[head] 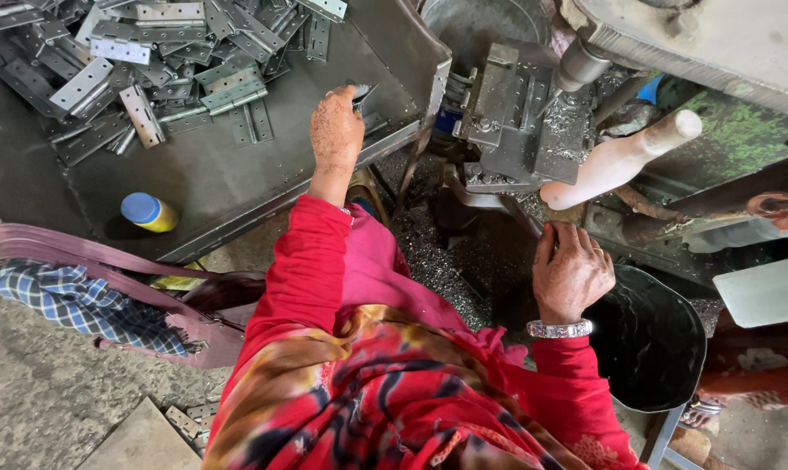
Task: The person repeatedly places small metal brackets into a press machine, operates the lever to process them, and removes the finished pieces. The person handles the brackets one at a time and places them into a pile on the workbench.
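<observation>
The step in hand looks like feeding: the left hand (336, 130) reaches into the dark metal tray (194, 187) and its fingers pinch 1 small metal hinge plate (360, 94) at the tray's right end, just beside the tray wall nearest the machine. The main heap of hinges (150, 65) lies well apart, at the tray's upper left. The right hand (570, 271) hovers low beside the machine's pale lever handle (620, 158), fingers loosely curled and holding nothing (it touches no part that I can make out). The clamp fixture (516, 117), dusted with metal filings, stands between the 2 hands.

By my judgement the next move calls for carrying the pinched plate over the tray wall to the fixture and seating it flat, with the right hand free for the lever.

The only package is a small yellow bottle with a blue cap (148, 211), lying on its side at the tray's lower left; no signs show.
</observation>
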